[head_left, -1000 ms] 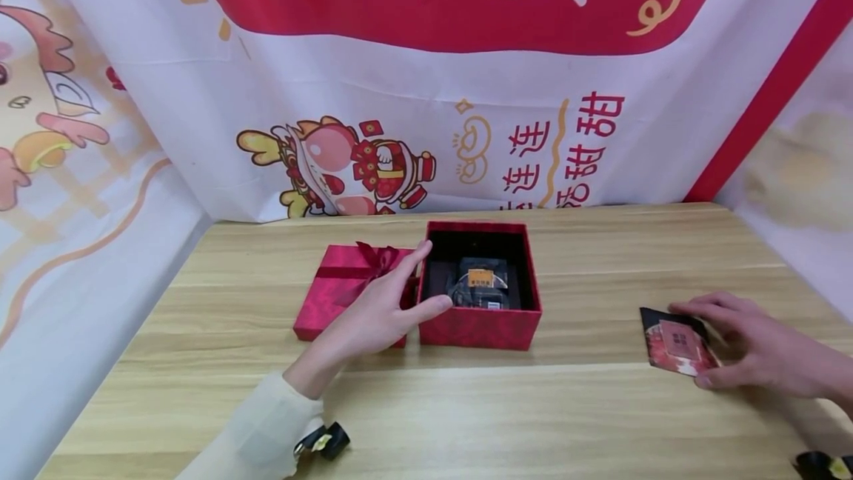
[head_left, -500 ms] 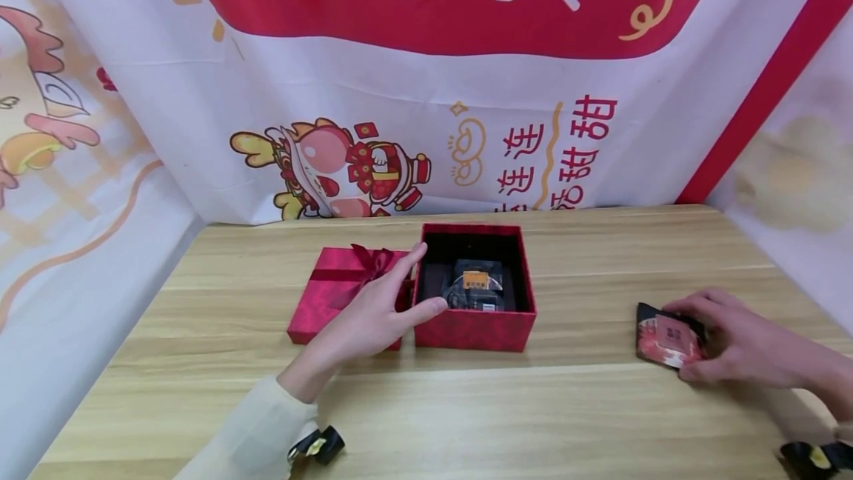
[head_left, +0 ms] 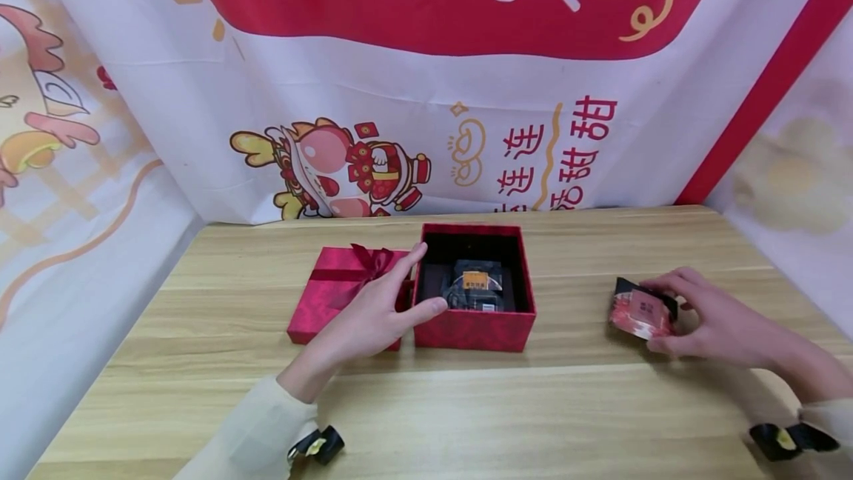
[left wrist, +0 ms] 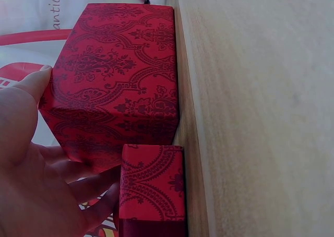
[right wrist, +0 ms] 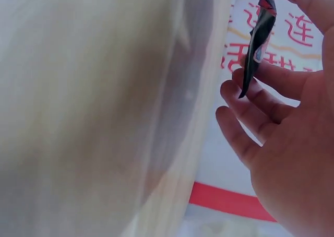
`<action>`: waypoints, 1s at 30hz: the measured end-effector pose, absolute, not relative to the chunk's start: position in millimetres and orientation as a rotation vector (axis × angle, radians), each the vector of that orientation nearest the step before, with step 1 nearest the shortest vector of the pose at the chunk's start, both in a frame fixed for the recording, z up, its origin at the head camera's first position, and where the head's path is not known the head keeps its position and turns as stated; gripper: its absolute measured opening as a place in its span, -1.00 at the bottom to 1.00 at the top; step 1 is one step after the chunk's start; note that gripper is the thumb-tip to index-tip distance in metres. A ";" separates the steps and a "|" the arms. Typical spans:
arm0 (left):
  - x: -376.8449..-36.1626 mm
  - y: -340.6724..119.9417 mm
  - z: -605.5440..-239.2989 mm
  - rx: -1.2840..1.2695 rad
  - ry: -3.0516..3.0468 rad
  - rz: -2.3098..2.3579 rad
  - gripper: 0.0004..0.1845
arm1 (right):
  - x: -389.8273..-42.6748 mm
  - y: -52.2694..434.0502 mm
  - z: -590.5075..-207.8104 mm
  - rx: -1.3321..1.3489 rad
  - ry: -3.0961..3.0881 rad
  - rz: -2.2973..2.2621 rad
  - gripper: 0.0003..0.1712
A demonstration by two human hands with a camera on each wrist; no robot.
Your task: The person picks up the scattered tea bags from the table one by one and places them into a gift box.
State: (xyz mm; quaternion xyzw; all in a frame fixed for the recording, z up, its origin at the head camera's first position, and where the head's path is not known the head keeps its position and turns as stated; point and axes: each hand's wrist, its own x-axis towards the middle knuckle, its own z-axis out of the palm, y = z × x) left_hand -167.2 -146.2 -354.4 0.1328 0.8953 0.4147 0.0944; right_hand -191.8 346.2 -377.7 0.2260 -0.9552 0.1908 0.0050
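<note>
An open red patterned box (head_left: 474, 332) stands mid-table with a dark wrapped packet (head_left: 474, 284) inside. Its lid (head_left: 333, 295), tied with a dark red bow, lies flat just left of it. My left hand (head_left: 406, 287) rests against the box's left front corner, thumb on the front wall and straight fingers along the left wall, between box and lid. The left wrist view shows the box (left wrist: 120, 80), the lid (left wrist: 151, 187) and that hand (left wrist: 31, 169) up close. My right hand (head_left: 666, 317) pinches a small red and black packet (head_left: 636, 311), tilted up off the table at the right; the right wrist view shows this packet (right wrist: 255, 44) edge-on.
The wooden table (head_left: 466, 406) is enclosed at the back and both sides by a red and white printed banner (head_left: 426, 95). Black straps sit on both wrists. Bare tabletop lies in front of the box and between the box and my right hand.
My right hand has closed on the small packet, raised it off the table and brought it a little left toward the box. My left hand and the box have stayed put.
</note>
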 end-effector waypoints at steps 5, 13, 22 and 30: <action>-168.0 -145.5 -354.3 0.379 2.650 1.227 0.04 | -196.5 327.2 -365.2 0.719 -2.959 0.606 -0.08; -169.8 -144.5 -354.8 0.373 2.646 1.215 0.03 | -205.3 297.8 -338.6 0.742 -2.952 0.724 -0.07; -169.9 -151.0 -355.8 0.358 2.672 1.188 0.04 | -219.8 250.4 -313.7 0.771 -2.949 0.801 -0.08; -171.4 -146.1 -357.5 0.385 2.650 1.197 0.04 | -221.7 220.7 -304.0 0.762 -2.933 0.865 -0.09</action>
